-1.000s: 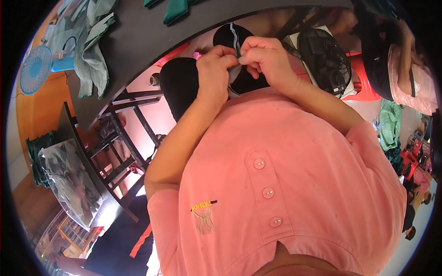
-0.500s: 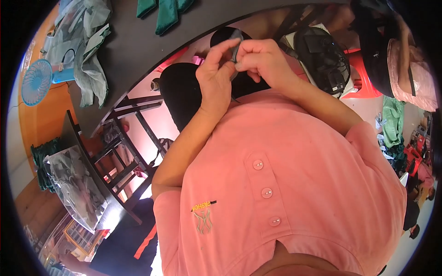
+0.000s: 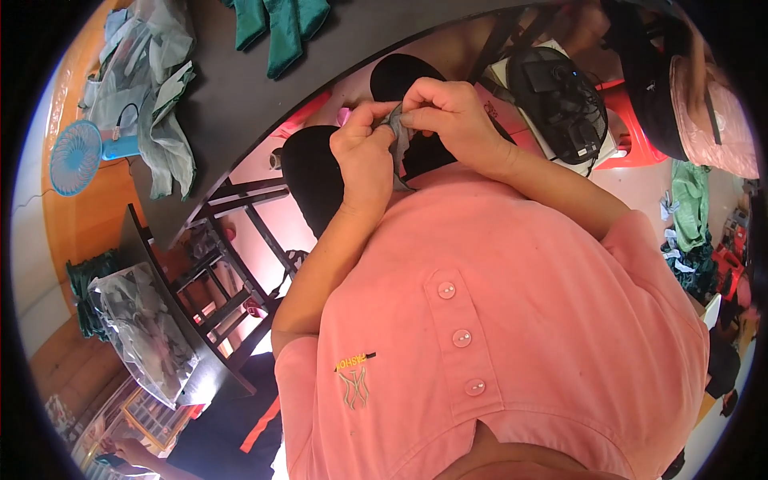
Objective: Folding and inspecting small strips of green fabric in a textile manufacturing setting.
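Note:
A small piece of grey fabric [image 3: 401, 144] is pinched between my two hands, above my lap. My left hand [image 3: 364, 160] grips its left side with bent fingers and thumb. At its upper right edge, the thumb and fingertips of my right hand [image 3: 452, 120] are pressed together on it. The fabric hangs down between the hands in a narrow strip. Fingers cover part of it, so its full shape is hidden.
A dark table [image 3: 232, 104] curves ahead, bearing green velvet strips [image 3: 288, 40], sheer grey-green fabric [image 3: 164, 128] and a blue fan [image 3: 76, 158]. Right of me, a black case [image 3: 556, 104] lies over a red stool [image 3: 632, 132]. A plastic bag [image 3: 148, 332] sits at left; another person's hand [image 3: 132, 452] shows lower left.
The grey fabric now hangs lower and shows more of its surface between my hands. Both hands have shifted slightly, the left one downward. The surroundings have moved a little in view.

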The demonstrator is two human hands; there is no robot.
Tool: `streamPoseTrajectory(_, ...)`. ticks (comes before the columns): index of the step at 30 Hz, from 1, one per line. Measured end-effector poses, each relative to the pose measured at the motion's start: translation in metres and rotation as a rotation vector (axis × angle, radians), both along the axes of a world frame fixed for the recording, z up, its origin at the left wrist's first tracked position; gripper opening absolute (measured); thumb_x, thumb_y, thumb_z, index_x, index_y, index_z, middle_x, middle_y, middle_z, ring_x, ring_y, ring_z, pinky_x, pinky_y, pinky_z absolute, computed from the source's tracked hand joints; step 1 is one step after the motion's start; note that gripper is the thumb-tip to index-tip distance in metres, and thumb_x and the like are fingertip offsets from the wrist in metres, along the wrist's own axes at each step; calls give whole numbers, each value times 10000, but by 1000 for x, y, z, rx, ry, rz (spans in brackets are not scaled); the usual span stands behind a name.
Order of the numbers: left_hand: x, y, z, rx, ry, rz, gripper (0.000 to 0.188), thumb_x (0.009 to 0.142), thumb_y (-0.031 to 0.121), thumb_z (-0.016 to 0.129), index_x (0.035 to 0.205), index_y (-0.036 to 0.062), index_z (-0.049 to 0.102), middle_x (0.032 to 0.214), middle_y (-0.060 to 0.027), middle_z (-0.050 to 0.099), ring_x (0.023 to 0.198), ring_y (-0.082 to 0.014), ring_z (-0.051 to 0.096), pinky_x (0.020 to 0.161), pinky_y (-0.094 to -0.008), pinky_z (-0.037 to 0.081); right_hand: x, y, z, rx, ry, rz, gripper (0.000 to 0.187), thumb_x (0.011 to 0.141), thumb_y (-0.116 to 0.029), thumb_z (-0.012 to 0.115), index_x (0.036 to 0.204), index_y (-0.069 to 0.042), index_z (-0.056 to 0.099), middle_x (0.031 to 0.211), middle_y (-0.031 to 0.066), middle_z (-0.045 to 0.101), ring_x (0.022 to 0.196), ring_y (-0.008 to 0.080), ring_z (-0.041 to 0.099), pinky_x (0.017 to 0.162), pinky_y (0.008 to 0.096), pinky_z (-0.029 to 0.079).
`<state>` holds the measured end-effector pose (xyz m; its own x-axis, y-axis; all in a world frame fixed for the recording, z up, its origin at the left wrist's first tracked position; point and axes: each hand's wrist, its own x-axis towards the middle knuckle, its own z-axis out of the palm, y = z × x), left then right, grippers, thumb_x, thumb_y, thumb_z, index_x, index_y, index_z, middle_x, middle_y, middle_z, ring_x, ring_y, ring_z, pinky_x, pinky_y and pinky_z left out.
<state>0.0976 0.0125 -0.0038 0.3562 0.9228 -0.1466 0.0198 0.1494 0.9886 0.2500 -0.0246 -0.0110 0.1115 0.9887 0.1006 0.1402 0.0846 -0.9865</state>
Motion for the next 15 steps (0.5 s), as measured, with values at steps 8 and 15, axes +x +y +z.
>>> streamPoseTrajectory(8, -2, -5, -13, 163, 99, 17, 184, 782, -102, 500, 864, -15, 640, 736, -13, 610, 593, -71, 520, 499, -224, 425, -5, -10, 8, 84, -156, 15, 144, 775, -160, 624, 767, -19, 594, 665, 122, 600, 581, 242, 588, 546, 352, 439)
streamPoseTrajectory(15, 0, -1, -16, -30, -9, -101, 178, 817, -76, 511, 891, -10, 659, 687, -26, 603, 567, -66, 505, 461, -236, 392, -3, -14, 5, 280, -434, 64, 126, 802, -172, 666, 817, -65, 602, 682, 97, 611, 612, 263, 621, 562, 370, 480)
